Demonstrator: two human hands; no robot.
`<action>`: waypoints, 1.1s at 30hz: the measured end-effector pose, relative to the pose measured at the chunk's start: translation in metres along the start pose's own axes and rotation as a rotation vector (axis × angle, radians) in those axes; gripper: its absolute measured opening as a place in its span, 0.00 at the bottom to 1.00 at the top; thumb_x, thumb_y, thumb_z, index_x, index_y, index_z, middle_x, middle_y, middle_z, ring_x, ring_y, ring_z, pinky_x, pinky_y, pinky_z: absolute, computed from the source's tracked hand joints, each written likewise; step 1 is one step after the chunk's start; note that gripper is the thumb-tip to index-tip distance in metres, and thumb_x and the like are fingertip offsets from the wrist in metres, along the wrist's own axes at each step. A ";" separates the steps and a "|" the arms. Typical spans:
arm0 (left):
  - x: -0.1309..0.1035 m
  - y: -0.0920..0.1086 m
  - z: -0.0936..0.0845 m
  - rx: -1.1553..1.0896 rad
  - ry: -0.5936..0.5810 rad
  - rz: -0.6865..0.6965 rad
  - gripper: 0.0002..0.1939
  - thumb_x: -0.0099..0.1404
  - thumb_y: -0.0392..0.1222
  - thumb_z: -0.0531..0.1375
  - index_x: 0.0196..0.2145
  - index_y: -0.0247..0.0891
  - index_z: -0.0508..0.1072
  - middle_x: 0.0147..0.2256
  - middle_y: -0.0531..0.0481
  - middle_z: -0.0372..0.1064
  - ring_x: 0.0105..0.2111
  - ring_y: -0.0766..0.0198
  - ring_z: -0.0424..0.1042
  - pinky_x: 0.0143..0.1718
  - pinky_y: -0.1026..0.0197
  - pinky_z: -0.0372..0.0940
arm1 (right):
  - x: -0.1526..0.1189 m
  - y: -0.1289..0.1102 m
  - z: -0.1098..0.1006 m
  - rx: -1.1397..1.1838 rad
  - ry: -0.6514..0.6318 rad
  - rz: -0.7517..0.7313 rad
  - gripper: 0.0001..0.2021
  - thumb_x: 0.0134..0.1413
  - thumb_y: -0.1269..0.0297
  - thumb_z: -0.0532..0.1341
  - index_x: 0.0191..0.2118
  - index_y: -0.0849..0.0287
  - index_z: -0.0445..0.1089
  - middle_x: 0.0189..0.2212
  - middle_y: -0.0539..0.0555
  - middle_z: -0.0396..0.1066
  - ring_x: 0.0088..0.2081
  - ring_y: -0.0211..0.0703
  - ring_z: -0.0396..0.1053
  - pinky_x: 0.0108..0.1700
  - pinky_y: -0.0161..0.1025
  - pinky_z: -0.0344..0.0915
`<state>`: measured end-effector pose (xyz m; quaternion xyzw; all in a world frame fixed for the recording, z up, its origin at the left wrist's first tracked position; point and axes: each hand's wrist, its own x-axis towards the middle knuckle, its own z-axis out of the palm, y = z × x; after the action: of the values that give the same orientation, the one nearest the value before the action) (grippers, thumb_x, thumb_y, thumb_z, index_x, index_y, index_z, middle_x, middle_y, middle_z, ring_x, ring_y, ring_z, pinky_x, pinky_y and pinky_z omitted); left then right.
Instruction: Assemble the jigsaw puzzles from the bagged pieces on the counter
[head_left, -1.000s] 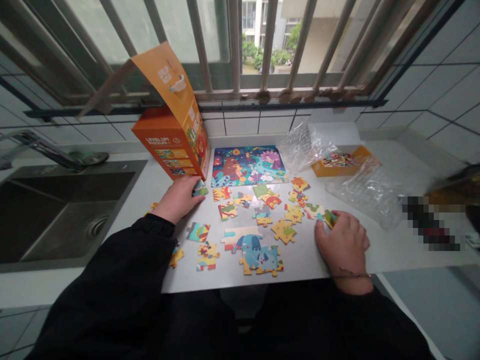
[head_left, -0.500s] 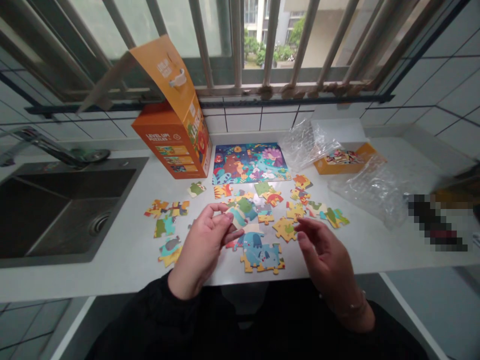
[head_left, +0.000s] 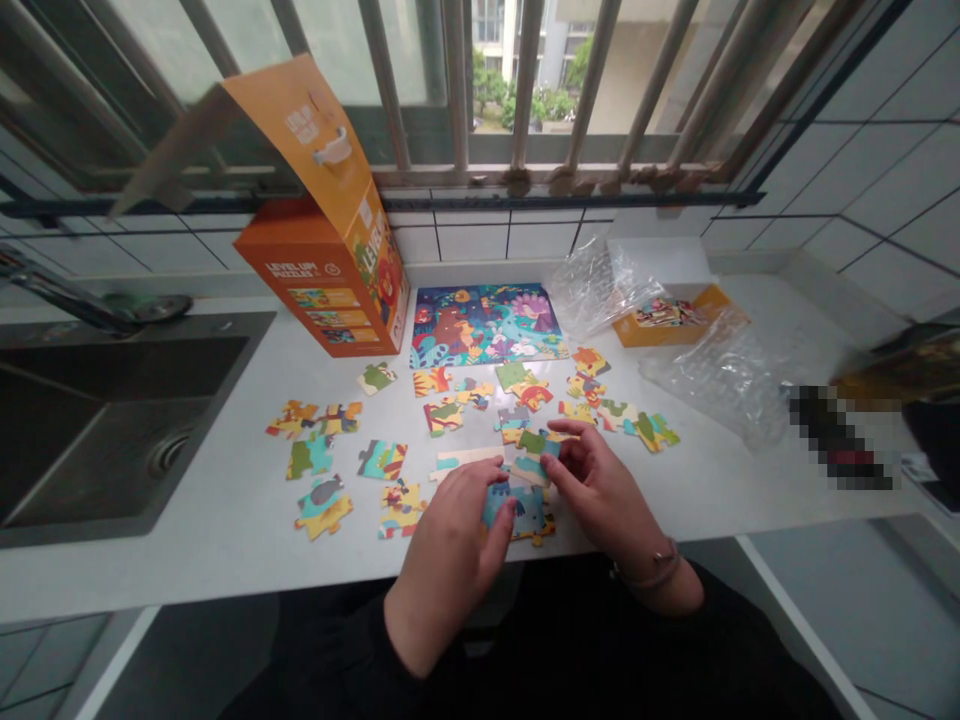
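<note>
My right hand [head_left: 600,482] pinches a green, blue and cream puzzle piece [head_left: 531,460] between thumb and fingertips. Just below that piece lie joined blue puzzle pieces [head_left: 529,508] with an elephant picture, partly covered by my hands. My left hand [head_left: 461,520] reaches over their left side, thumb and index finger apart, seemingly touching them. A cream and light-blue strip [head_left: 469,462] shows above my left knuckles. Beside that hand lies a yellow puzzle piece [head_left: 399,508]. Several other loose pieces, such as a crocodile piece [head_left: 382,459], are spread around on the counter.
Behind the pieces lies a dark-blue animal picture [head_left: 487,326]. An orange puzzle box [head_left: 315,285] stands open at back left, next to the sink [head_left: 135,430]. Clear plastic wrap [head_left: 731,385] and a small yellow box [head_left: 660,325] are at right on the white counter [head_left: 225,540].
The green and blue piece has passed from my left hand to my right. My left hand has moved right, over the joined blue pieces. The camera view has shifted slightly.
</note>
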<state>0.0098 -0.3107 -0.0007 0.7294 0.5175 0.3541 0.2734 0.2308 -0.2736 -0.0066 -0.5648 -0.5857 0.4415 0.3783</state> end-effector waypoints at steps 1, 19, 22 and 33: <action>-0.003 -0.004 0.001 0.123 -0.023 0.100 0.15 0.75 0.42 0.62 0.57 0.44 0.74 0.62 0.38 0.74 0.63 0.43 0.74 0.65 0.34 0.70 | 0.004 0.001 -0.004 -0.067 -0.023 -0.006 0.22 0.70 0.50 0.62 0.62 0.54 0.67 0.31 0.47 0.69 0.32 0.43 0.70 0.36 0.40 0.67; -0.026 -0.024 0.008 0.435 -0.133 0.359 0.18 0.77 0.42 0.61 0.61 0.39 0.76 0.65 0.36 0.73 0.63 0.42 0.74 0.64 0.34 0.72 | 0.023 -0.004 0.003 -0.493 -0.124 -0.053 0.17 0.68 0.64 0.62 0.59 0.52 0.76 0.38 0.53 0.80 0.37 0.47 0.77 0.43 0.43 0.70; -0.026 -0.024 0.009 0.435 -0.125 0.359 0.17 0.76 0.41 0.61 0.61 0.39 0.76 0.65 0.37 0.73 0.63 0.42 0.74 0.64 0.35 0.72 | 0.022 -0.004 0.004 -0.496 -0.123 -0.065 0.17 0.68 0.64 0.62 0.59 0.53 0.76 0.36 0.53 0.79 0.37 0.46 0.75 0.44 0.44 0.71; -0.026 -0.024 0.011 0.456 -0.106 0.369 0.16 0.77 0.40 0.60 0.59 0.37 0.76 0.64 0.37 0.74 0.63 0.42 0.74 0.64 0.35 0.71 | 0.031 0.000 -0.024 -0.030 -0.264 0.027 0.26 0.63 0.57 0.66 0.65 0.52 0.66 0.47 0.53 0.75 0.35 0.39 0.75 0.37 0.39 0.75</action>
<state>-0.0006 -0.3286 -0.0313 0.8713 0.4272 0.2339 0.0602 0.2512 -0.2407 -0.0007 -0.5153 -0.6291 0.5083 0.2835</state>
